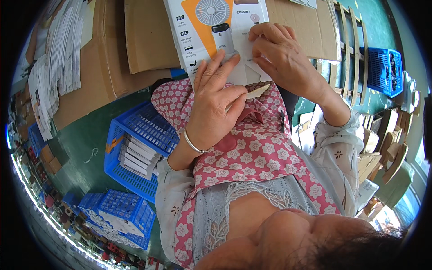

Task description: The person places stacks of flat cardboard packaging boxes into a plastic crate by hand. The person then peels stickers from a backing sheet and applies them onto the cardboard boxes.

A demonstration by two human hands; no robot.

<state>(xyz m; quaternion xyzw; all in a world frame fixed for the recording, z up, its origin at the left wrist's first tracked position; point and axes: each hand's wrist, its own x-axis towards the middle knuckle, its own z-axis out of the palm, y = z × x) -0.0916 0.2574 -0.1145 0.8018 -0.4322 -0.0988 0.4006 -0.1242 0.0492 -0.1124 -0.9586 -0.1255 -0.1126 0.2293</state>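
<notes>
A printed box sheet (196, 38) in white and orange, picturing a hand fan, lies in front of me, several layers showing at its left edge. The fingers of my left hand (213, 96) rest on its lower part. Between that hand's thumb and forefinger a pale flat strip (258, 92) is held, pointing right. My right hand (288, 58) is at the sheet's right side, thumb and fingers drawn together at the surface. What they pinch is hidden. A white cut flap (256, 73) shows just below those fingers.
Brown cardboard (150, 40) lies beneath and beside the sheet. Stacks of white printed sheets (63, 49) rest at the far left. A blue crate (118, 128) with white packets stands left of my lap, more blue crates (128, 207) behind it. Another blue crate (382, 72) stands right, by wooden slats (355, 54).
</notes>
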